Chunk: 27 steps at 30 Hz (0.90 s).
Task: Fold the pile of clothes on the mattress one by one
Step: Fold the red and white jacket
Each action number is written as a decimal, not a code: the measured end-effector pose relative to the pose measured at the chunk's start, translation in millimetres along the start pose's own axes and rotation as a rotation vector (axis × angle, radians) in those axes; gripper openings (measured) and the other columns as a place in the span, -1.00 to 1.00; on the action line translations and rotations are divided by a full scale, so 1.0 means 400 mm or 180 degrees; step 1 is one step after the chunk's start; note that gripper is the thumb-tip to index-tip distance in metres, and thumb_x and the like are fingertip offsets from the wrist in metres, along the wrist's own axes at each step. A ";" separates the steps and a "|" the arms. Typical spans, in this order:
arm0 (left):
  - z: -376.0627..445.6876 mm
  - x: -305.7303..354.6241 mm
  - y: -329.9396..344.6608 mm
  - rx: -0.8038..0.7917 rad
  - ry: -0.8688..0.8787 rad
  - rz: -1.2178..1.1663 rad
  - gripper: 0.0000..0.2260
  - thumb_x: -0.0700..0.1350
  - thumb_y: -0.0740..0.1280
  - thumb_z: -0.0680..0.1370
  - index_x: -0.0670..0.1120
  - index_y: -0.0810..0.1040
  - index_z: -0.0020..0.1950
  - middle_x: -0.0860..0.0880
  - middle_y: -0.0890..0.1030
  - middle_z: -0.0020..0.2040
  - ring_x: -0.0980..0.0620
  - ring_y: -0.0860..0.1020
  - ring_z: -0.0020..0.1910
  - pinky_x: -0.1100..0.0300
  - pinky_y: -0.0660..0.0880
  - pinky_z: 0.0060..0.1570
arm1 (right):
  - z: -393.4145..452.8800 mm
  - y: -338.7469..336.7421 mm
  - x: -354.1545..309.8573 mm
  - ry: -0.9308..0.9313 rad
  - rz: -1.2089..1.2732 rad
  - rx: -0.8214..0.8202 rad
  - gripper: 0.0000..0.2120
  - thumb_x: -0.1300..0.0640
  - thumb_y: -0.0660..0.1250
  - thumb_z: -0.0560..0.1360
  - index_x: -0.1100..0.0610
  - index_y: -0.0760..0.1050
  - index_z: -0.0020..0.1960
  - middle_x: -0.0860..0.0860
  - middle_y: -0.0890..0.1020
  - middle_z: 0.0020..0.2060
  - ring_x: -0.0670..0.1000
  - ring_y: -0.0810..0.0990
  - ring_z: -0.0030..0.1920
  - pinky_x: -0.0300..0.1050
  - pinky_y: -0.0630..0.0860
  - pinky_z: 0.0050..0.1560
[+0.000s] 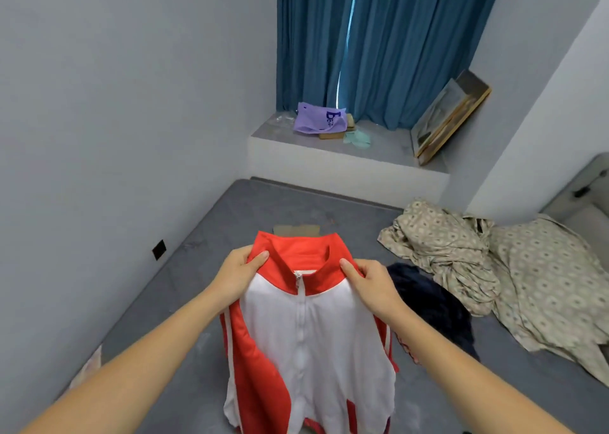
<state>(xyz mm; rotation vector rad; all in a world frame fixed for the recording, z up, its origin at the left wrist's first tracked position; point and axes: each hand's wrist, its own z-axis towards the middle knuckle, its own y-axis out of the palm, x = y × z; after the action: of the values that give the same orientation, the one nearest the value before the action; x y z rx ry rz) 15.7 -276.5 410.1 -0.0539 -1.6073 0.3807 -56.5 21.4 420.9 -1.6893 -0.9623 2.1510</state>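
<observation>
1. A grey mattress (263,209) fills a grey-walled room, with blue curtains (379,38) hanging over a ledge at the far end.
2. The red and white jacket (309,334) hangs in the air above the mattress, zip facing the person and collar up.
3. The left hand (237,274) pinches the left shoulder by the collar, thumb on top; the right hand (370,283) pinches the right shoulder the same way.
4. Both grips look shallow, so a shake could pull the slippery cloth free and drop the jacket in a heap.
5. The sleeves hang tucked behind the body; laid down like that, they would likely bunch under the fold.
6. A dark garment (428,302) lies just beside the jacket's right side, and the hem could drag across it.
7. Patterned clothes (461,252) further right narrow the flat space for laying it out.
</observation>
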 end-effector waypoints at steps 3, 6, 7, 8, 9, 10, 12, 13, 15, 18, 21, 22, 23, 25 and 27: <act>0.108 -0.162 0.007 -0.0163 -0.0162 -0.0014 -0.53 0.23 0.34 0.51 -0.20 0.67 -0.01 -0.20 0.73 -0.04 0.07 0.59 -0.14 -0.15 0.57 0.14 | 0.051 0.120 0.098 0.0322 -0.0115 -0.0031 -0.46 -0.17 0.28 0.66 0.05 0.12 -0.33 -0.12 0.20 -0.46 -0.10 0.18 -0.39 -0.01 0.14 -0.31; 0.217 -0.347 0.027 -0.0216 -0.0177 0.0091 -0.49 0.27 0.31 0.51 -0.21 0.62 -0.09 -0.05 0.67 -0.22 0.11 0.51 -0.23 -0.14 0.57 0.02 | 0.111 0.257 0.214 0.0638 -0.0209 -0.0012 -0.46 -0.16 0.29 0.65 0.04 0.12 -0.33 -0.12 0.19 -0.46 -0.11 0.16 -0.37 0.00 0.14 -0.32; 0.253 -0.412 0.036 -0.0247 -0.0177 0.0121 -0.49 0.28 0.30 0.52 -0.21 0.60 -0.11 0.02 0.61 -0.25 0.12 0.47 -0.25 -0.15 0.56 -0.03 | 0.133 0.306 0.261 0.0717 -0.0230 -0.0006 -0.46 -0.16 0.29 0.65 0.04 0.12 -0.33 -0.12 0.18 -0.46 -0.11 0.15 -0.37 0.00 0.14 -0.32; 0.289 -0.484 0.046 -0.0256 -0.0183 0.0171 -0.50 0.28 0.29 0.53 -0.18 0.58 -0.13 0.08 0.56 -0.27 0.13 0.44 -0.26 -0.15 0.54 -0.07 | 0.156 0.356 0.311 0.0794 -0.0227 -0.0006 -0.46 -0.16 0.30 0.65 0.04 0.12 -0.33 -0.13 0.18 -0.46 -0.11 0.16 -0.37 0.00 0.15 -0.32; 0.326 -0.551 0.057 -0.0260 -0.0193 0.0259 -0.54 0.28 0.28 0.54 -0.13 0.57 -0.14 0.14 0.53 -0.29 0.15 0.42 -0.28 -0.14 0.53 -0.10 | 0.181 0.406 0.360 0.0865 -0.0191 -0.0003 -0.46 -0.16 0.30 0.64 0.04 0.13 -0.34 -0.13 0.19 -0.47 -0.11 0.16 -0.38 0.00 0.16 -0.32; 0.362 -0.621 0.069 -0.0249 -0.0195 0.0368 -0.61 0.27 0.27 0.55 -0.04 0.56 -0.16 0.17 0.53 -0.31 0.16 0.42 -0.31 -0.11 0.52 -0.11 | 0.207 0.454 0.411 0.0934 -0.0159 -0.0016 -0.46 -0.17 0.30 0.64 0.04 0.15 -0.35 -0.13 0.21 -0.50 -0.11 0.17 -0.38 -0.01 0.18 -0.32; 0.435 -0.757 0.099 -0.0222 -0.0249 0.0598 -0.71 0.29 0.24 0.55 0.11 0.56 -0.14 0.16 0.61 -0.29 0.11 0.52 -0.30 -0.05 0.55 -0.07 | 0.261 0.548 0.528 0.1091 -0.0165 -0.0047 -0.45 -0.16 0.31 0.64 0.03 0.18 -0.39 -0.13 0.28 -0.55 -0.10 0.20 -0.42 -0.01 0.21 -0.32; 0.470 -0.815 0.114 -0.0194 -0.0290 0.0661 -0.70 0.31 0.23 0.55 0.13 0.56 -0.11 0.14 0.64 -0.25 0.08 0.57 -0.24 -0.04 0.57 -0.03 | 0.291 0.592 0.586 0.1180 -0.0194 -0.0069 -0.45 -0.16 0.32 0.64 0.03 0.19 -0.40 -0.13 0.32 -0.57 -0.09 0.22 -0.44 -0.01 0.23 -0.32; 0.563 -0.932 0.147 -0.0105 -0.0300 0.0871 -0.70 0.33 0.20 0.53 0.16 0.57 -0.10 0.14 0.64 -0.23 0.06 0.59 -0.23 0.00 0.55 -0.06 | 0.359 0.668 0.690 0.1253 -0.0254 -0.0089 -0.46 -0.13 0.33 0.64 0.03 0.22 -0.41 -0.15 0.37 -0.57 -0.09 0.27 -0.45 0.00 0.27 -0.30; 0.733 -1.047 0.204 0.0128 -0.0048 0.1212 -0.78 0.17 0.28 0.60 0.11 0.51 -0.18 0.06 0.56 -0.32 -0.01 0.51 -0.32 0.04 0.40 -0.19 | 0.495 0.753 0.828 0.1156 -0.0455 0.0033 -0.55 -0.10 0.30 0.66 0.06 0.31 -0.33 -0.10 0.44 -0.48 0.03 0.40 -0.34 0.03 0.35 -0.24; 0.858 -1.105 0.267 0.0640 -0.0085 0.1805 -0.80 -0.25 0.29 0.60 -0.08 0.55 0.19 -0.19 0.54 0.03 -0.27 0.50 0.07 -0.11 0.42 0.08 | 0.630 0.815 0.950 0.1161 -0.0170 0.0467 -0.79 -0.05 0.30 0.62 0.00 0.37 -0.11 0.00 0.56 -0.25 0.17 0.54 -0.16 0.13 0.49 -0.05; 0.867 -1.121 0.291 0.0760 -0.0104 0.2042 -0.66 -0.30 0.27 0.55 -0.09 0.51 0.31 -0.22 0.49 0.16 -0.28 0.45 0.18 -0.16 0.40 0.16 | 0.646 0.834 0.984 0.1188 -0.0153 0.0533 -0.84 -0.08 0.29 0.58 0.00 0.40 -0.01 0.05 0.59 -0.13 0.20 0.57 -0.06 0.17 0.51 0.06; 0.853 -1.133 0.317 0.0799 -0.0003 0.2203 -0.57 -0.31 0.26 0.52 -0.08 0.47 0.38 -0.22 0.45 0.23 -0.28 0.42 0.23 -0.19 0.40 0.17 | 0.642 0.857 1.023 0.1214 -0.0262 0.0531 -0.78 -0.09 0.27 0.55 0.03 0.44 0.09 0.11 0.60 -0.01 0.23 0.57 0.05 0.20 0.49 0.17; 0.774 -1.172 0.378 0.0497 0.0617 0.2342 -0.51 -0.25 0.28 0.49 -0.06 0.43 0.44 -0.17 0.44 0.31 -0.23 0.42 0.24 -0.16 0.43 0.16 | 0.561 0.895 1.082 0.1238 -0.0671 0.0212 -0.61 -0.08 0.26 0.54 0.15 0.46 0.25 0.19 0.54 0.14 0.27 0.49 0.19 0.17 0.38 0.28; 0.663 -1.223 0.443 -0.0064 0.1122 0.2341 -0.51 -0.11 0.26 0.56 -0.04 0.38 0.51 -0.12 0.43 0.40 -0.17 0.43 0.30 -0.10 0.44 0.21 | 0.432 0.915 1.116 0.1374 -0.0813 -0.0078 -0.49 -0.09 0.25 0.53 0.19 0.42 0.37 0.19 0.49 0.20 0.27 0.43 0.23 0.15 0.31 0.32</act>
<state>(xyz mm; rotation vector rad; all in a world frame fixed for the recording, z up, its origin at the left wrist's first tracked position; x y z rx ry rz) -238.5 -294.5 -115.4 -0.7026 -1.1961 0.8669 -277.9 -64.7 -133.0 -1.8223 -1.0097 1.5349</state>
